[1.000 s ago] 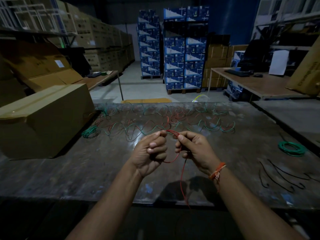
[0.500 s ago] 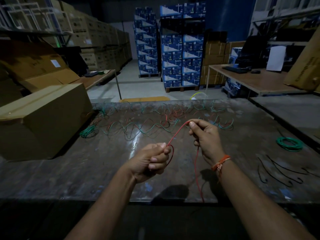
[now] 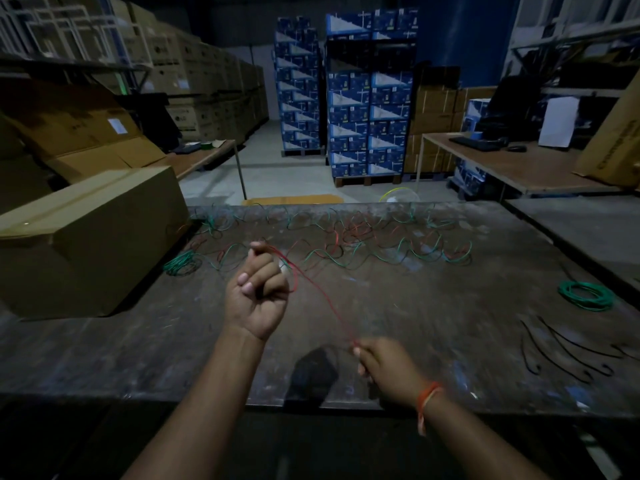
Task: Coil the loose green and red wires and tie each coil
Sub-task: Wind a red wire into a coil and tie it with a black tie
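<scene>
A thin red wire runs taut above the scuffed grey table, pinched by the raised left hand and gripped in the blurred right hand's curled fingers. Loose wavy wires lie beyond; a green coil rests right.

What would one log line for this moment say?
step: coiling | left hand: grips red wire | right hand: pinches it | finished green coil: table right
</scene>
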Demonstrator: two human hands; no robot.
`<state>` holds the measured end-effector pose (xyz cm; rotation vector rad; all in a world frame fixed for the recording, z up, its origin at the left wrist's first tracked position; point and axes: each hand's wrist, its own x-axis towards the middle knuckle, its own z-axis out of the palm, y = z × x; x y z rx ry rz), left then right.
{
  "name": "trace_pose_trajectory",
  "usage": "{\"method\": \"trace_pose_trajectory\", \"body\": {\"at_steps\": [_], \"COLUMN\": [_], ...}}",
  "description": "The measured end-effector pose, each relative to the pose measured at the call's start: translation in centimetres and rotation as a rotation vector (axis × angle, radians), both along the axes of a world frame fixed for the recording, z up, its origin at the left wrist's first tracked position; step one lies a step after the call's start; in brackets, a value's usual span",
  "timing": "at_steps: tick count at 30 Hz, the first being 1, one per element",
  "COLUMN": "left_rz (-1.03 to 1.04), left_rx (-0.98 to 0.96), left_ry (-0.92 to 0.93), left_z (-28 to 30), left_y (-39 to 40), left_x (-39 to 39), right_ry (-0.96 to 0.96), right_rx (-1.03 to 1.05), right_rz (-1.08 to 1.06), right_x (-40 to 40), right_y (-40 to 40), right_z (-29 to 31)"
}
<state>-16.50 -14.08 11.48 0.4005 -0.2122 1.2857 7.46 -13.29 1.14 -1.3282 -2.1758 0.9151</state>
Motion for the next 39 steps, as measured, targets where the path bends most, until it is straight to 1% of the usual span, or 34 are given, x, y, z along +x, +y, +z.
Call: {"method": "trace_pose_trajectory", "body": {"at_steps": [2,3,4,5,7,9,11,13,14,16,19,21,23,24,26,28,29,32,36,37,39], "left_rz": [0.019,0.042,0.089,0.156,0.324,0.477,0.568,0.567,0.542,0.478,0.415,0.337,0.222,0.172,0.076,0.015,0.000,0.004,0.140,0.173,0.235], "left_rx": [-0.069,-0.105,-0.151,-0.202,-0.291,-0.318,-0.292,-0.224,-0.167,-0.066,0.004,-0.005,-0.055,-0.072,-0.071,-0.040,-0.029,-0.060,-0.184,-0.199,-0.214], "left_ry": [-0.060,-0.063,-0.039,0.011,0.199,0.441,0.671,0.839,0.906,1.008,1.028,0.950,0.831,0.781,0.702,0.661,0.651,0.616,0.601,0.599,0.621], "left_z": [-0.1,-0.1,0.0,0.1,0.4,0.4,0.0,-0.4,-0.5,-0.1,0.7,0.9,1.0,0.9,0.7,0.5,0.3,0.2,0.1,0.0,0.0], "left_y": [0.7,0.8,1.0,1.1,1.1,0.9,0.4,-0.2,-0.5,-1.2,-2.0,-2.1,-2.0,-2.0,-2.2,-2.2,-2.2,-2.4,-2.7,-2.7,-2.9], "left_x": [-1.2,-1.5,-1.5,-1.4,-0.6,0.8,2.2,3.2,3.6,4.2,4.7,4.7,4.5,4.3,4.1,3.9,3.9,4.2,4.9,5.0,5.2], "right_ry": [-0.325,-0.456,-0.555,-0.597,-0.489,-0.348,-0.199,-0.029,0.053,0.167,0.264,0.299,0.366,0.413,0.534,0.626,0.653,0.694,0.673,0.692,0.802], "right_rx": [0.130,0.196,0.275,0.367,0.571,0.778,0.957,1.040,1.025,0.907,0.767,0.707,0.608,0.522,0.278,0.040,-0.042,-0.147,-0.154,-0.162,-0.240], "right_rz": [0.055,0.077,0.126,0.209,0.386,0.476,0.462,0.390,0.342,0.251,0.192,0.179,0.127,0.094,0.064,0.067,0.070,0.063,0.008,-0.014,-0.046], "right_x": [-0.2,-0.4,-0.5,-0.6,-0.3,0.0,-0.2,-0.4,-0.4,-0.2,-0.2,-0.7,-1.3,-1.4,-1.8,-2.2,-2.4,-2.6,-2.9,-3.0,-2.9], "right_y": [-1.0,-1.5,-2.1,-2.7,-3.7,-4.4,-3.9,-2.8,-2.2,-1.1,-0.1,0.5,1.2,1.4,1.4,0.9,0.6,0.1,-0.5,-0.6,-0.6], "right_z": [-0.5,-0.3,0.3,1.3,4.2,7.5,10.0,11.9,12.7,14.4,16.1,16.4,15.8,15.3,14.2,13.3,13.0,12.3,11.5,11.3,11.1]}}
